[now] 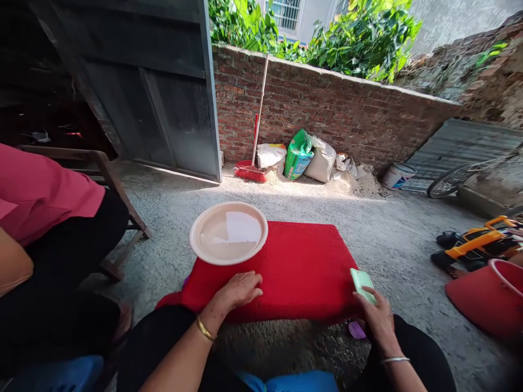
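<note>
A red cloth (pixel 306 261) covers a low table in front of me. My left hand (pixel 241 288) rests at its near edge, fingers loosely bent with the thumb apart, holding nothing. In my right hand (pixel 378 313) is a pale green flat rectangular object (pixel 363 283), gripped between thumb and fingers at the table's right edge. Its exact kind I cannot make out. A pale round basin (pixel 195 239) with clear water in it stands at the far left corner of the cloth, just beyond my left hand.
At left a person in a pink top (pixel 53 198) sits on a wooden chair (pixel 116 188). A red bucket (pixel 482 296) and a yellow-and-black item (pixel 478 245) stand on the right. A red broom (pixel 255 173) and sacks (pixel 300 158) lean against the brick wall (pixel 347 111).
</note>
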Available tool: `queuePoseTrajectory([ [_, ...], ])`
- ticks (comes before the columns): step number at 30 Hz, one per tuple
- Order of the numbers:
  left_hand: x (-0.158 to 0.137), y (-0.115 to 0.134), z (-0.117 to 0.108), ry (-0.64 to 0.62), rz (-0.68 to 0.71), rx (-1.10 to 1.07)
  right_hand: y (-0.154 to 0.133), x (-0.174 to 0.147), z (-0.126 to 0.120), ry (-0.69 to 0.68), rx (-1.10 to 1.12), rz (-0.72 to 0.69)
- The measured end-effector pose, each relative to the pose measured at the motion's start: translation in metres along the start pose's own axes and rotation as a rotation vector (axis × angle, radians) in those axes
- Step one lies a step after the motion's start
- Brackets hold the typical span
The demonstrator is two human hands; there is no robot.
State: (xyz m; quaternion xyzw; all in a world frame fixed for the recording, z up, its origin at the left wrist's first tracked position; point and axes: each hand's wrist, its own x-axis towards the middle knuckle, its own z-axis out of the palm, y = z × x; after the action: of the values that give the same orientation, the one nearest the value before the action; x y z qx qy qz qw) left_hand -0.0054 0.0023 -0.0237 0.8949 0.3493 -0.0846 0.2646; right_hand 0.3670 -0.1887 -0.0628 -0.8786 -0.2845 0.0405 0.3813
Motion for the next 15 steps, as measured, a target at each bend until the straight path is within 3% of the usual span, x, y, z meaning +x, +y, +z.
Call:
queuePoseTrajectory([
  [3,0.001,-0.002,0.003,0.014,0.008,0.001,0.000,-0.020,0.007,-0.058,0.030,0.005],
  [7,0.001,-0.004,0.005,0.030,0.018,0.004,-0.024,-0.095,0.031,-0.465,0.229,-0.209],
  [9,0.000,-0.005,0.005,0.034,0.024,0.003,-0.029,-0.112,0.031,-0.610,0.313,-0.220],
  [11,0.000,-0.005,0.005,0.034,0.027,0.003,-0.021,-0.102,0.021,-0.544,0.330,-0.121],
  [15,0.002,-0.004,0.005,0.030,0.026,0.007,0.019,-0.044,-0.011,-0.141,0.220,0.213],
])
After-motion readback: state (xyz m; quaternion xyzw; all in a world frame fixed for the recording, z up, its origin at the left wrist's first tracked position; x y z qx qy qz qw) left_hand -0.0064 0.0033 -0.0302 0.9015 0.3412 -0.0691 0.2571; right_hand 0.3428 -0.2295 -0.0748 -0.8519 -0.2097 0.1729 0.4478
